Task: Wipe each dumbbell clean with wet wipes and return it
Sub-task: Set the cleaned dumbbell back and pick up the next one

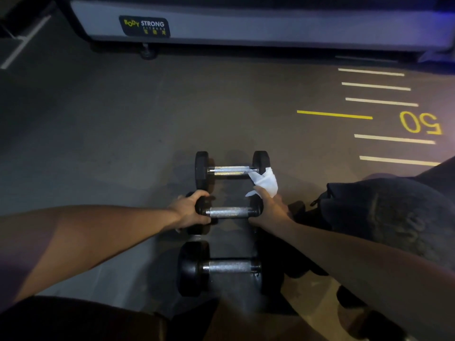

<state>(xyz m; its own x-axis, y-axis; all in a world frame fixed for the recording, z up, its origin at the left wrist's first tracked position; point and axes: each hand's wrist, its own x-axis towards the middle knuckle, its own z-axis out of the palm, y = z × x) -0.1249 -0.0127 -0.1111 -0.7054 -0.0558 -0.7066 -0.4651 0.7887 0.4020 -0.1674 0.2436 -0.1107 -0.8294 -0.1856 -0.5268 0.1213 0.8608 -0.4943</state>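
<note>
Dumbbells in a row on the dark grey gym floor (98,134), three of them lined up from near to far, each with black rubber heads and a knurled steel handle. Middle black dumbbell (227,212) is the one in play: the left hand (189,212) has its fingers curled round the left head, while the right hand (269,210) cups the right head and pinches a crumpled white wet wipe (264,182) that sticks up beyond the knuckles. That wipe overlaps the right end of the far black dumbbell (230,169), though whether it touches it I cannot tell. Nearest, the large black dumbbell (221,267) lies untouched, just this side of the hands.

Over on the right, a dark grey bag (394,212) sits on the floor close to the right forearm. Far right, floor markings: white painted lines (379,102), one yellow line (334,114), and a yellow "50" (421,122) seen upside down. Along the far edge runs a grey machine base (270,25) carrying a black label (144,26) reading "BODY STRONG" in yellow and white, with smaller print below too blurred to read.
</note>
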